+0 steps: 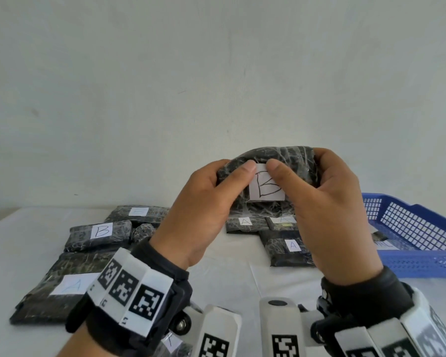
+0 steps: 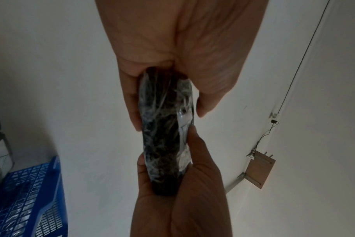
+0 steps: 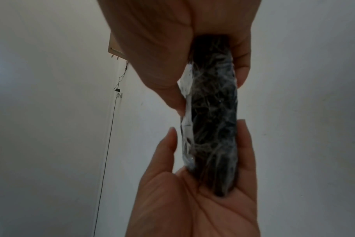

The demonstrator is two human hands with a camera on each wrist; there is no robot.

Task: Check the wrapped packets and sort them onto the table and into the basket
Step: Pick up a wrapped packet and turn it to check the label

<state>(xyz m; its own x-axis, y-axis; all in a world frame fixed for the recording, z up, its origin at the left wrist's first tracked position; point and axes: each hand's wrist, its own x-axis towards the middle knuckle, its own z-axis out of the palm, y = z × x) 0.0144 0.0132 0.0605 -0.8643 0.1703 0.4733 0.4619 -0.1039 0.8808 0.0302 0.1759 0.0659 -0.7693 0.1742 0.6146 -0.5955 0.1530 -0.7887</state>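
Observation:
I hold one black wrapped packet (image 1: 289,161) up above the table, its white label marked B (image 1: 267,188) facing me. My left hand (image 1: 216,191) grips its left end, thumb on the label's edge. My right hand (image 1: 325,191) grips the right end, thumb on the label and fingers curled over the top. In the left wrist view the packet (image 2: 164,136) appears edge-on between both hands, and likewise in the right wrist view (image 3: 213,120). The blue basket (image 1: 422,222) stands at the right with a labelled packet (image 1: 380,239) partly showing inside.
On the white table (image 1: 229,279) lie more packets: a B packet (image 1: 98,235) and a large A packet (image 1: 62,284) at the left, several A packets (image 1: 291,247) under my hands. A wooden bracket (image 2: 259,170) and a cable hang on the wall.

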